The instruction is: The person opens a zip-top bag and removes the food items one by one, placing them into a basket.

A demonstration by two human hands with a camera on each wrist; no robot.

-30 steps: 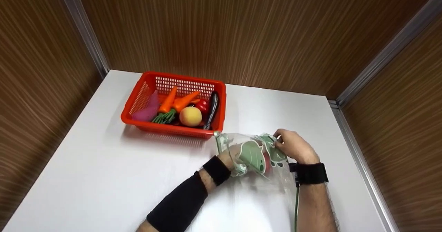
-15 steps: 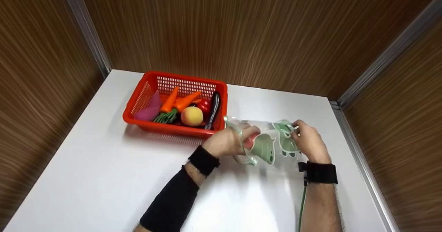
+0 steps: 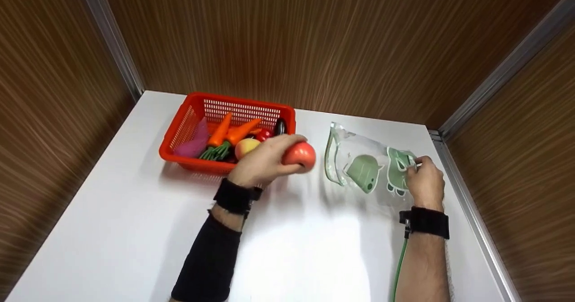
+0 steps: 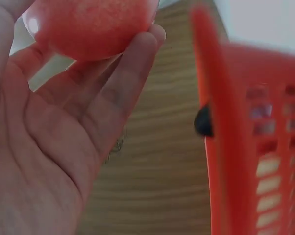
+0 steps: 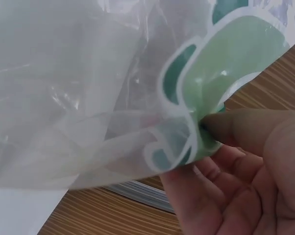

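My left hand (image 3: 263,162) holds a red apple (image 3: 300,156) in its fingers, just right of the red basket's near corner. In the left wrist view the apple (image 4: 91,27) sits between thumb and fingertips, with the basket wall beside it. A clear plastic bag (image 3: 355,158) with green cartoon prints hangs from my right hand (image 3: 426,180), its green-edged mouth turned left toward the apple. The right wrist view shows thumb and fingers pinching the bag's printed film (image 5: 191,127). Nothing shows inside the bag.
The red plastic basket (image 3: 168,151) stands at the back left of the white table (image 3: 112,212). Inside lie carrots (image 3: 220,131), a peach (image 3: 246,147), an eggplant (image 3: 280,126) and a pink item (image 3: 193,144). Wood-grain panels (image 3: 314,46) enclose the table.
My left hand has come out of the bag with the apple and moved left and up to the basket. My right hand has drawn the bag to the right.
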